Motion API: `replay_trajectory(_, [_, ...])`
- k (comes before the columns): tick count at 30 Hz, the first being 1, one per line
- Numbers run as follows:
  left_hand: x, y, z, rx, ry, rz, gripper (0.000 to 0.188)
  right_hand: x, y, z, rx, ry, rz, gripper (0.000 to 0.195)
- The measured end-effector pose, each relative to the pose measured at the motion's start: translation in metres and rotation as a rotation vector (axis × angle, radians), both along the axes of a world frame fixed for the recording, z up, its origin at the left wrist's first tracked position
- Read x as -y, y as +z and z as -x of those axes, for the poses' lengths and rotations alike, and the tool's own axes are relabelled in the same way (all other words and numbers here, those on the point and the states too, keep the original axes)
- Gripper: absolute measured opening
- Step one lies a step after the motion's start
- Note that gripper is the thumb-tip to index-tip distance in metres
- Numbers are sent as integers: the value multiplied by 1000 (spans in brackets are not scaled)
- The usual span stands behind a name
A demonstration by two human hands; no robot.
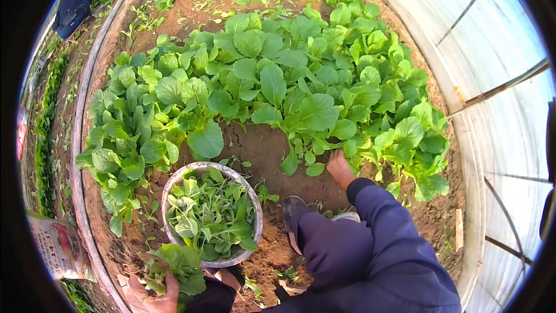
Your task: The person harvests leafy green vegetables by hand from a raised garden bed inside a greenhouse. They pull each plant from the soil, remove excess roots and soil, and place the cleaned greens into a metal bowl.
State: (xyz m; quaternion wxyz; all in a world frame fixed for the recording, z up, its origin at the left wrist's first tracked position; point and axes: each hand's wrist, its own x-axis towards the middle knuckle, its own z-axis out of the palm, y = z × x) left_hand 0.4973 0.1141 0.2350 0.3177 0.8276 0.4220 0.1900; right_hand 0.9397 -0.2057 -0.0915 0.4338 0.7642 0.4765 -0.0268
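My left hand (170,290), at the lower left, grips a bunch of uprooted leafy greens (184,265), their roots pointing left. Just above and to the right of it stands a round tub (259,217) with a stained rim, filled with small loose leafy greens (210,213). My right hand (340,168) reaches in low at the near edge of a dense patch of growing leafy greens (273,82). Leaves hide its fingertips, so I cannot see what they hold.
Bare soil (260,150) lies between tub and patch. A long pale edging (80,139) borders the bed on the left, with a printed sack (61,248) beyond it. Plastic greenhouse sheeting (504,139) rises on the right. Another person (71,11) is far off at the upper left.
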Motion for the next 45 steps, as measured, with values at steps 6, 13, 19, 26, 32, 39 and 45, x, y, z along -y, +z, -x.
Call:
replay_trajectory(6, [-4,-7,1,111,-10,117,30,3,-10,-6,77,1,-61,30])
replay_trajectory(13, [-6,-2,0,120,-103,171,24,22,-2,1,33,-42,-106,38])
replay_trajectory(19, [-10,-9,15,62,-137,129,22,20,11,-1,85,83,-78,43])
replay_trajectory(26, [-7,-15,20,11,-33,149,22,-10,-8,-35,54,-95,321,36])
replay_trajectory(32, [3,1,-19,51,-24,285,25,-4,-31,-43,161,-135,139,35])
replay_trajectory(39, [-1,7,-28,37,-45,330,39,14,-44,-50,-47,-432,123,30])
replay_trajectory(45, [-1,11,-26,12,-110,202,43,6,-41,-34,-100,-459,107,27])
